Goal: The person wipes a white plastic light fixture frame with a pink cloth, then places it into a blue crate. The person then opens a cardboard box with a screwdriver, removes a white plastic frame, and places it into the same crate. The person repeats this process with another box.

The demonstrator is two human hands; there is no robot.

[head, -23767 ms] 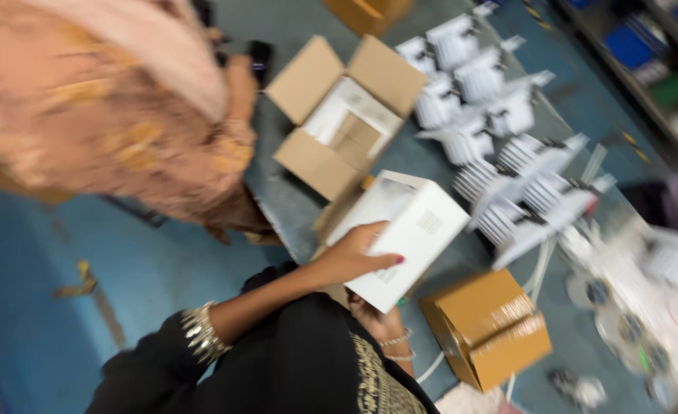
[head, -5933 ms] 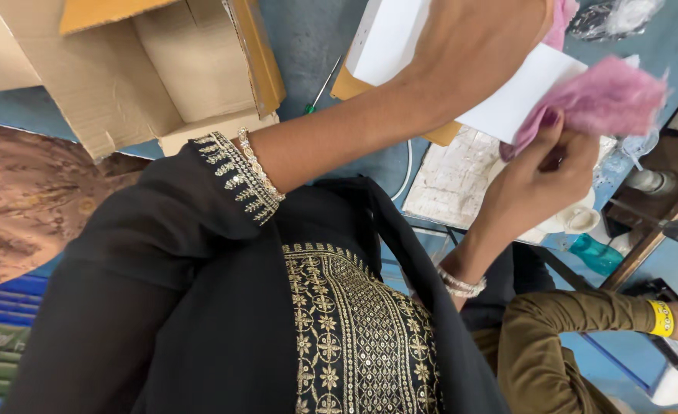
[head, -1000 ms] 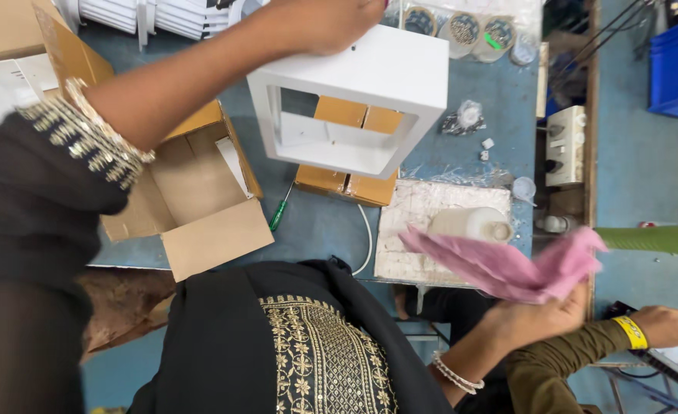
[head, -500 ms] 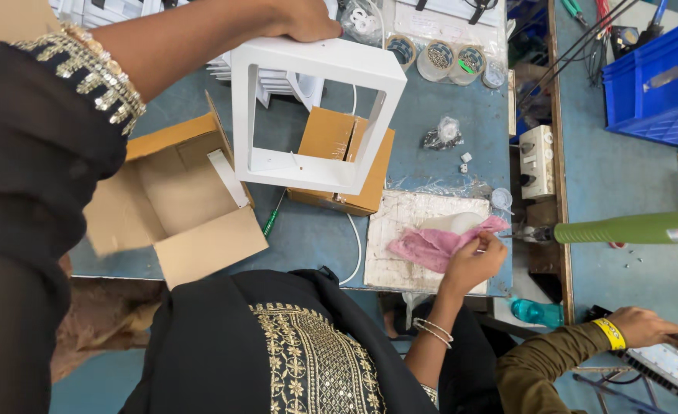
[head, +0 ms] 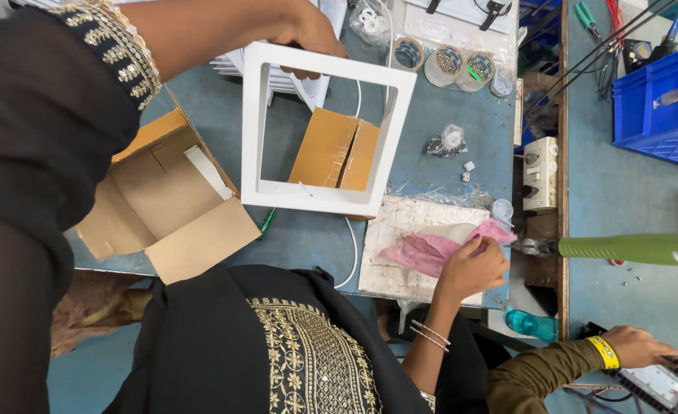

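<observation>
My left hand [head: 308,34] grips the top edge of a white square frame [head: 325,130] and holds it up above the blue-grey table [head: 446,176]. Through its opening I see a closed brown cardboard box [head: 335,149] on the table. My right hand [head: 473,268] presses a pink cloth [head: 431,249] onto a white pad [head: 400,245] at the table's near edge. My sleeves are black with gold trim.
An open empty cardboard box [head: 170,207] lies at the left. Tape rolls [head: 446,65], a small plastic bag [head: 450,142] and a white power socket [head: 540,172] sit further back. A green tool handle [head: 630,247] points in from the right. Another person's hand with a yellow wristband [head: 630,349] is at the lower right, near blue bins [head: 661,100].
The white frame has tilted so its open face is toward me. My right hand brought the pink cloth down from the air onto the white pad.
</observation>
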